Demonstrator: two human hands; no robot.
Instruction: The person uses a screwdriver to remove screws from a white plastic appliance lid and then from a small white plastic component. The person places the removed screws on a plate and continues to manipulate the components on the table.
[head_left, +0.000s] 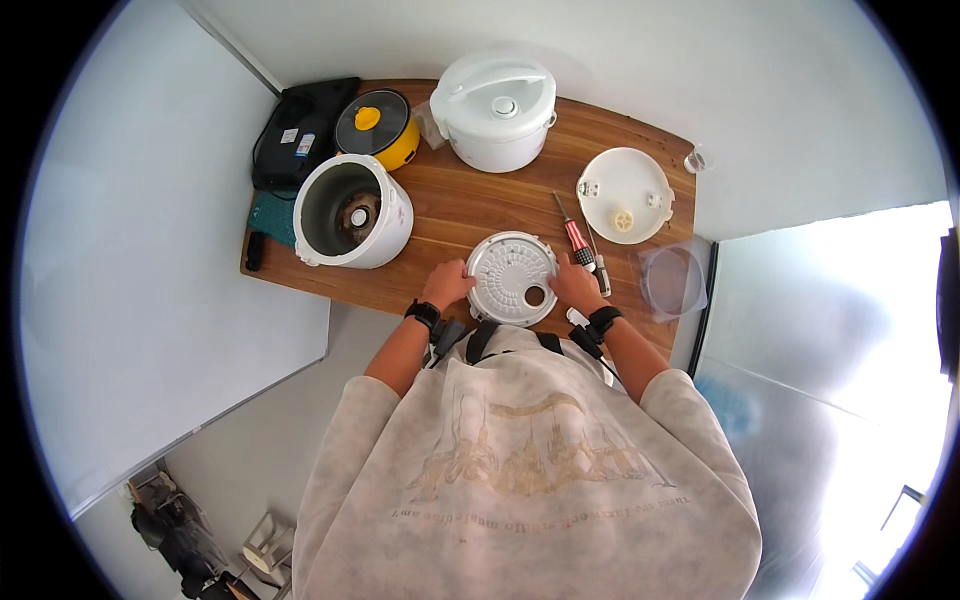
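A white round rice cooker lid plate, with a ribbed face and one round hole, lies near the table's front edge. My left hand grips its left rim, and my right hand is closed on the right rim. Just beyond my right hand lie a screwdriver with a red, white and black handle and a second one with a grey handle. Farther right, a white domed lid shell rests with its inside up. A translucent round plastic piece sits near the right edge.
To the left stands an open white rice cooker body. Behind are a closed white rice cooker, a yellow pot with a dark lid, and a black appliance. A teal cloth lies at the left; a clear cup stands far right.
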